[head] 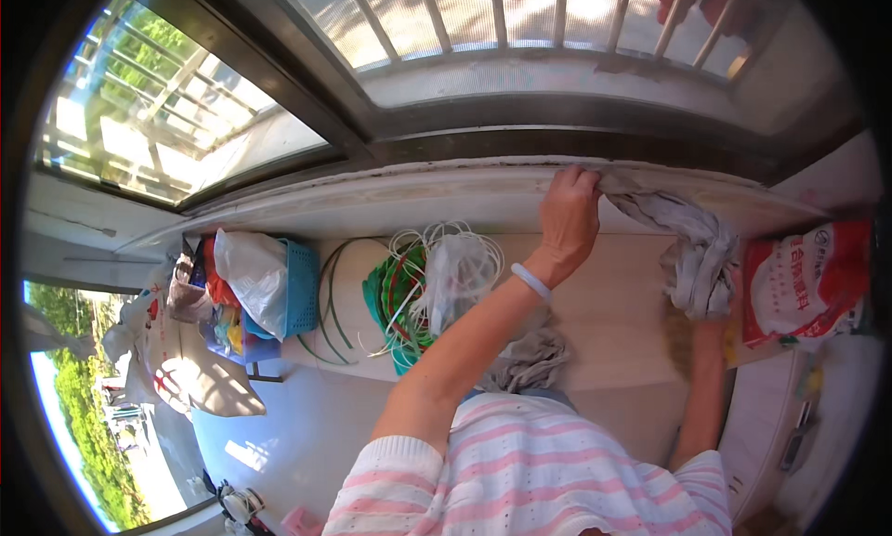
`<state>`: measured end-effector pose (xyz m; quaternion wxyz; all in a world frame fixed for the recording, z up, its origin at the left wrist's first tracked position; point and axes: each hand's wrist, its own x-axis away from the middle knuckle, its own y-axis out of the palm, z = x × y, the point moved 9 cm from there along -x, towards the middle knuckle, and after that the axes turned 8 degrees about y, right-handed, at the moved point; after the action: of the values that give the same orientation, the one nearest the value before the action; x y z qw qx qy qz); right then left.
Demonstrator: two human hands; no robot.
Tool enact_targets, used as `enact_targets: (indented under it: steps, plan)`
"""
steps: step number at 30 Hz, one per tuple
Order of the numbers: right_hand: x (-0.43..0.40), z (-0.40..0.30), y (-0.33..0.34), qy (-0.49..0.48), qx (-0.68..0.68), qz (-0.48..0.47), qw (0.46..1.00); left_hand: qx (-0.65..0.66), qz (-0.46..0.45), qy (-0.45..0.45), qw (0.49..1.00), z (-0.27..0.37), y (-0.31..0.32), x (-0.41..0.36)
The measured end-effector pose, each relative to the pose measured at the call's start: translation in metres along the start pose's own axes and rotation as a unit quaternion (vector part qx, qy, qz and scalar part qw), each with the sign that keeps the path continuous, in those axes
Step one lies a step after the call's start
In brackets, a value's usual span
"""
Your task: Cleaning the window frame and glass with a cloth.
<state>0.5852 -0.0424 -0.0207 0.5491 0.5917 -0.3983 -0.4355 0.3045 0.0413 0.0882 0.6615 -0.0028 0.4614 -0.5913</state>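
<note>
My left hand (571, 212), with a pale bracelet at the wrist, grips one end of a grey cloth (651, 208) at the window's lower ledge (488, 181). The cloth runs right and down in a twisted bunch. Its bulk lies over my right hand, whose fingers are hidden beneath it; only the wrist (709, 334) shows. Another crumpled grey cloth (533, 358) lies near my waist, below my left forearm. Left of that forearm are coiled white and green cords (397, 292) with a clear plastic bag (456, 278).
A blue plastic basket (301, 289) with bags stands at the left of the wooden surface (599, 306). A red and white printed sack (801, 285) is at the right. Ahead is the dark window frame (557, 142), with bars (495, 13) beyond its screen.
</note>
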Motion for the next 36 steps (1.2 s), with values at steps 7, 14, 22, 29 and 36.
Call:
enact_targets:
  steps: [7,14,22,29,36]
  plan:
    - [0.027,0.062,0.026,0.112,-0.241,0.093,0.96,0.603,0.024,-0.342,0.72,-0.03,0.031,0.061]
    - [-0.004,0.156,0.035,0.023,0.356,0.297,0.885,0.727,0.076,-0.326,0.6,-0.092,-0.052,0.072]
    - [-0.105,0.305,0.041,0.165,0.332,0.211,0.905,0.678,0.12,-0.33,0.646,-0.177,-0.179,0.099]
    - [-0.174,0.43,0.044,0.262,0.304,0.166,0.901,0.336,0.285,-0.368,0.819,-0.26,-0.314,0.13]
    - [-0.211,0.514,0.043,0.277,0.295,0.194,0.893,-0.126,0.224,-0.217,0.942,-0.279,-0.401,0.08]
